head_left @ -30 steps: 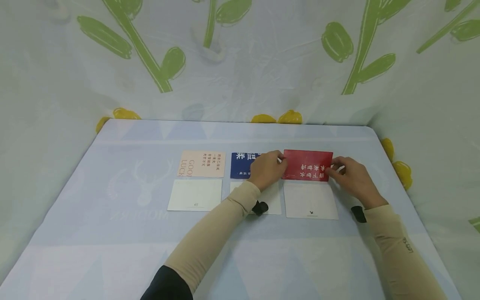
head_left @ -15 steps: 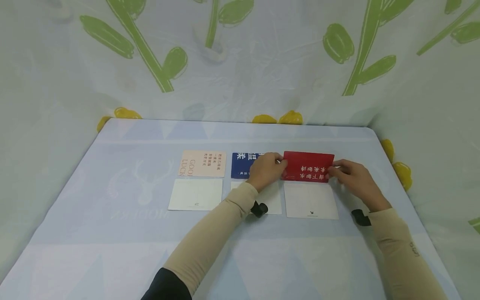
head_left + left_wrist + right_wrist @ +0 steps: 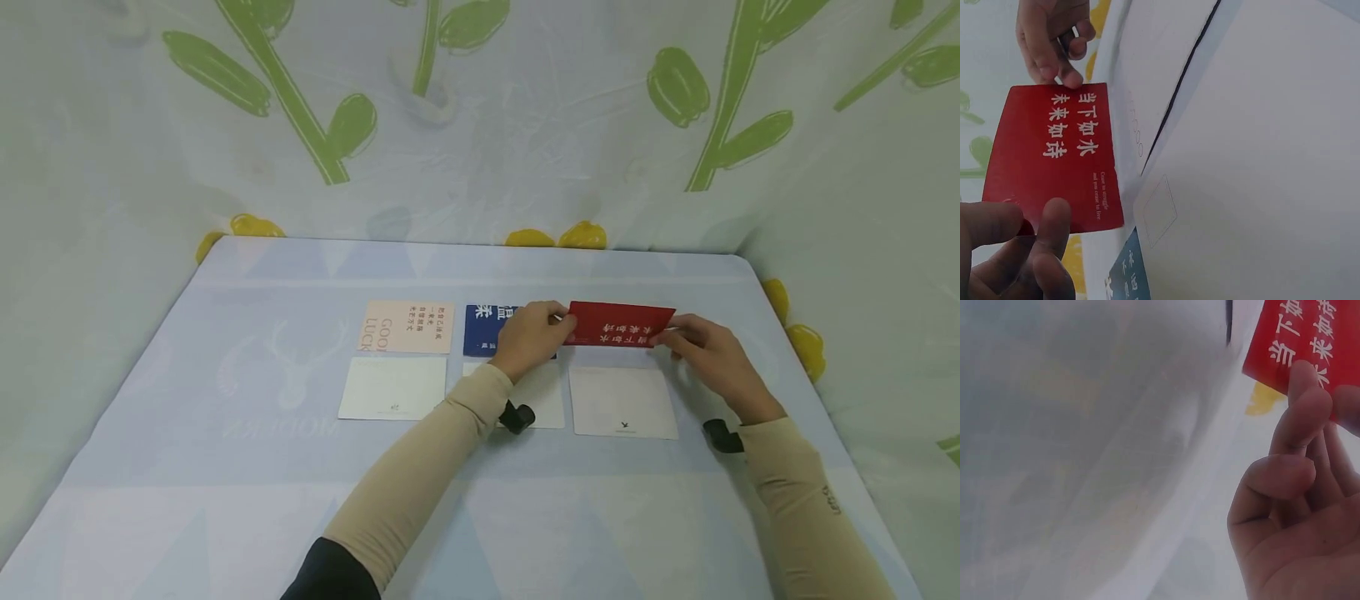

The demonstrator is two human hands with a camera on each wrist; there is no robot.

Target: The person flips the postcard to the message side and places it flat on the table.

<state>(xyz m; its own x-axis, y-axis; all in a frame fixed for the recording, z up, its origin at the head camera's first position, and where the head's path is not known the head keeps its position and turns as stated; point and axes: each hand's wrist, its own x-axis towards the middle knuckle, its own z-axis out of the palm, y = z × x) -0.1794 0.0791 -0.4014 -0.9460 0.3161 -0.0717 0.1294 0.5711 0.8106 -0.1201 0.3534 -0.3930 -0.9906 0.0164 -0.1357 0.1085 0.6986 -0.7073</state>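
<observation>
A red card (image 3: 618, 321) with white Chinese lettering is raised off the table and tilted, its lower edge apart from the surface. My left hand (image 3: 531, 335) pinches one end between thumb and finger, as the left wrist view confirms. The opposite end is pinched by my right hand (image 3: 708, 362), near a corner of the card in the right wrist view. Beneath my left hand lies a blue card (image 3: 480, 333), partly hidden. Just in front of the red card, a white card (image 3: 624, 402) with a small dark mark lies flat.
Left of the blue card lies a peach card (image 3: 407, 327) reading GOOD LUCK. A white card (image 3: 392, 388) is in front of it, and another white card (image 3: 551, 400) is partly covered by my left forearm. All rest on the pale blue tabletop (image 3: 225, 450), with a curtain (image 3: 525, 150) behind.
The red card has tilted, its lower edge lifting away from the white card, so its face looks narrower from the head. Both hands keep their hold and have shifted only slightly.
</observation>
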